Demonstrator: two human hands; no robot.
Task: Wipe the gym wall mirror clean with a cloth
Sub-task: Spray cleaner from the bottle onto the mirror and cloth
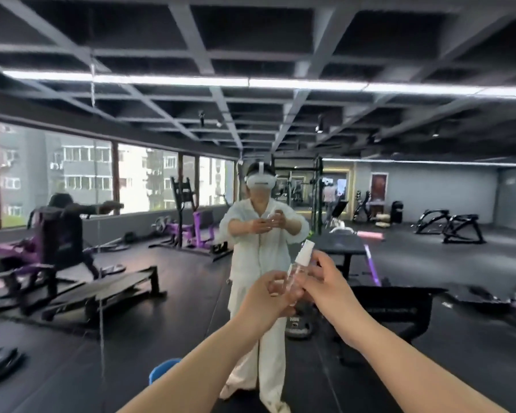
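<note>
Directly ahead, filling the head view, stands the large gym wall mirror [399, 204], with a thin vertical seam line down its left part; it reflects the person in pale loose clothing and a white headset, both arms raised before the chest. Before the glass, at centre frame, the small clear plastic spray bottle with a white nozzle cap [298, 271] is held tilted, cap uppermost and leaning to the right. The left hand [268, 296] curls its fingers round the bottle's lower body, gripping it from below. The right hand [325, 281] pinches the bottle's upper part just under the cap, thumb and fingers bent about it (both hands thus hold the same bottle). A cloth cannot be made out in either hand. Low in the frame, between the forearms, a rounded blue object [161, 369] shows partly; its nature cannot be told. Reflected purple-and-black exercise machines [191, 228] stand at left beneath the windows.
</note>
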